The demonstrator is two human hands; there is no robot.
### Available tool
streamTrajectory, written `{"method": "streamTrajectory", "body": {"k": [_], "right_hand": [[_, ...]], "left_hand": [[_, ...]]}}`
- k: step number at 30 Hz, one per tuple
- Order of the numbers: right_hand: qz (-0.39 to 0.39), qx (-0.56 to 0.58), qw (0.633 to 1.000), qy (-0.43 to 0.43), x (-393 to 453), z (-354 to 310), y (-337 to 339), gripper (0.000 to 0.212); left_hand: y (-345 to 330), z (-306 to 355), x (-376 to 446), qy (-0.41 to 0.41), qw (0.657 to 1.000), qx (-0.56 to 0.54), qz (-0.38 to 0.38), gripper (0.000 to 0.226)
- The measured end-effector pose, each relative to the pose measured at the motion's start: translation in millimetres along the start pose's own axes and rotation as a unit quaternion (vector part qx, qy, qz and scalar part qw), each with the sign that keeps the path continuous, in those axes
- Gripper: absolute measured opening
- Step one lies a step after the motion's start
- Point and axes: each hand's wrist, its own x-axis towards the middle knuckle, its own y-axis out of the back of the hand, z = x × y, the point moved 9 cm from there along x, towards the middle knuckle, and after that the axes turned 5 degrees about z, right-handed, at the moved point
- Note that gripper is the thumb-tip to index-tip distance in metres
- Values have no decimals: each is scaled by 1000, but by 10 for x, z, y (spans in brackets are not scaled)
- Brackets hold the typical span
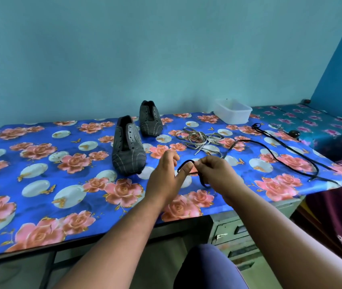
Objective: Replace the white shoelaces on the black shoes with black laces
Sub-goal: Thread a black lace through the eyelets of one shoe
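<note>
Both hands [166,174] [214,174] pinching a black lace [270,152] above the floral blue tablecloth [40,184], teal wall [103,59] behind.

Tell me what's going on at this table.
A person is swapping shoelaces. Both hands, the left hand and the right hand, pinch one black lace just above the flowered table; the rest of it trails off to the right. Two black shoes stand unlaced beyond the hands. The white laces lie in a loose pile beside them, already out. A second black lace and a white tub sit farther back.
</note>
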Motion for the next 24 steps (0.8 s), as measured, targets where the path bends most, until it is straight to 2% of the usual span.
{"method": "streamTrajectory", "body": {"k": [2,3,5,9,12,17,19,20,22,23,24], "right_hand": [[-11,176,983,-58,-62,-110,-116,22],[-17,238,968,-76,-83,-162,-174,21],[-20,320,943,-92,-120,-280,-279,20],[-15,367,925,-97,-172,-381,-472,16],[-5,349,932,-98,-196,-377,-575,18],[-13,273,958,-81,-227,-340,-669,16],[-32,147,988,-41,-223,-338,-716,17],[-32,41,999,1,-217,-348,-734,17],[11,-152,981,122,-256,-445,-771,16],[37,-185,964,188,-321,-539,-792,16],[29,-180,952,244,-413,-651,-850,21]], "left_hand": [[-14,50,-99,69,987,-124,-80,50],[-21,84,-163,95,971,-185,-117,49],[44,124,-276,107,953,-241,-152,47],[415,-6,-418,123,957,-247,-89,19],[707,-188,-485,137,962,-232,-32,19],[1146,-442,-598,167,959,-227,16,22],[1253,-519,-622,175,964,-199,-2,26],[1278,-552,-626,177,968,-179,-17,29],[1314,-582,-631,179,971,-152,-38,33],[1330,-559,-637,176,973,-141,-45,33],[1345,-518,-643,164,977,-126,-54,33]]}}
